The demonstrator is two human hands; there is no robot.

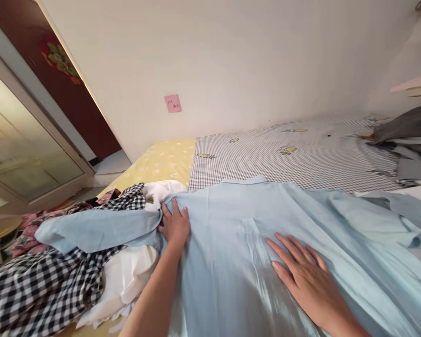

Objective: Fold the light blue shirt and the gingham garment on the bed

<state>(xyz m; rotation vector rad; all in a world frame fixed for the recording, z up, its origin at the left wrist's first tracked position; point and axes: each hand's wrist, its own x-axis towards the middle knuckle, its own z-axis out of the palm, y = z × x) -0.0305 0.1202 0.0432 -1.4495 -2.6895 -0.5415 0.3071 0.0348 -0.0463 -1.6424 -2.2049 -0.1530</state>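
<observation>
The shirt [224, 262] is showing plain pale blue. The bedding [245, 159] is pairing white-marked yellow with fine dark-and-white check (yellow fruit motifs [288, 150] are dotting it). A garment [45, 281] is displaying bold black-and-white gingham; a note [173, 103] is showing pink.

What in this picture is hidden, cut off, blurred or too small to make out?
Head view: the near end of the blue shirt, cut off by the bottom edge.
Head view: whatever lies directly beneath the left hand and right hand, covered by them.
Head view: the wording of the pink note, too small to read.
Head view: whatever is behind the glass door, blurred by its frosting.
</observation>
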